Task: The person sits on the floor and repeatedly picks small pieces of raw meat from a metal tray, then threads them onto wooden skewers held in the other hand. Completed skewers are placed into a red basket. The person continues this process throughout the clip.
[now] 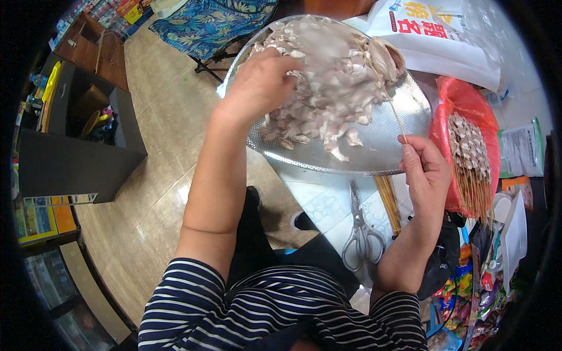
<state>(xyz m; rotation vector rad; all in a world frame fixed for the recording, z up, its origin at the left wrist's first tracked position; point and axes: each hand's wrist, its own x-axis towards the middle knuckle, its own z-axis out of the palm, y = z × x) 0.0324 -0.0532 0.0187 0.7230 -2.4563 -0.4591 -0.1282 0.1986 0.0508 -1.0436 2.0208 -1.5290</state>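
My right hand (pixel 423 160) pinches the lower end of a thin bamboo skewer (pixel 395 112), whose upper part lies across the meat at the right of a perforated metal tray. My left hand (pixel 268 81) is in the heap of pale sliced meat pieces (pixel 325 87) on the tray (pixel 377 153); its fingertips are partly hidden and blurred, so whether they hold a piece cannot be told. A larger pale meat piece (pixel 384 61) rests near the tray's upper right. Right of my right hand, a red plastic bag (pixel 445 101) holds many loaded skewers (pixel 470 153).
Metal scissors (pixel 362 241) and a bundle of bare skewers (pixel 388 202) lie on the table (pixel 316 197) below the tray. A white printed bag (pixel 439 57) is behind at right. A chair with a patterned cover (pixel 210 26) stands beyond, and a dark cabinet (pixel 74 166) at left.
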